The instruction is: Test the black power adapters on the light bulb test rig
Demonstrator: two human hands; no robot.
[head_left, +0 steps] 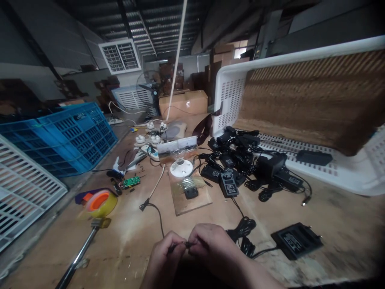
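Two bare hands, left hand and right hand, pinched slim black cable ends tip to tip over a brown wooden bench, presumably for fine control; their grip hid whether those had joined. Beside the right forearm lay a boxy black power adapter, its cord perhaps slack for handling. Farther back, tangled black adapters crowded a white perforated plastic basket, its right side cut off.

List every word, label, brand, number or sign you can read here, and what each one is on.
Nothing can be read with certainty.
Two-pin adapter: white print, too blurred.
Front adapter of the pile: white print, too small.
Adapter pile: other white labels, illegible.
Cardboard box at the back: small pale mark, unreadable.
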